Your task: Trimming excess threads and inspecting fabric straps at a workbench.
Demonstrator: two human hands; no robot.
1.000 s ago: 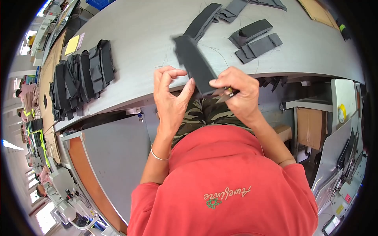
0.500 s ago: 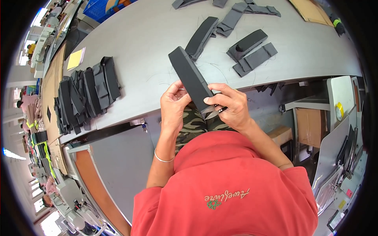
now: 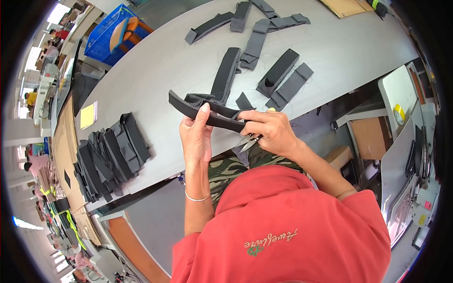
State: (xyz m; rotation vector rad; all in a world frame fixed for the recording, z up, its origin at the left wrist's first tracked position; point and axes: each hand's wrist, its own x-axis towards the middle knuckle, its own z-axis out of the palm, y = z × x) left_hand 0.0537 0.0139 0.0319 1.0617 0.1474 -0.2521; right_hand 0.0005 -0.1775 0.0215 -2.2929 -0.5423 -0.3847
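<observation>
A dark grey padded fabric strip (image 3: pixel 222 121) is stretched between my two hands, over the table's near edge. My left hand (image 3: pixel 194 139) pinches it near the middle, the thumb on top of the folded fabric. My right hand (image 3: pixel 270 131) grips its right end. Thread snips (image 3: pixel 251 142) are also tucked in my right hand, their blades pointing left and down below the strip. Just beyond the held piece lies another dark strip (image 3: pixel 226 73), and the two overlap in view. My fingers hide part of the fabric and the snips' handles.
A row of dark fabric strips (image 3: pixel 113 153) lies at the left of the grey table (image 3: pixel 165 61). More strips (image 3: pixel 278 73) are scattered farther off. A yellow notepad (image 3: pixel 88 115), a blue crate (image 3: pixel 106 42) and cardboard (image 3: pixel 347 6) stand around the edges.
The strip has turned from steeply slanted to nearly level, and its folded side now shows. My left hand has shifted onto its middle; the view has swung somewhat.
</observation>
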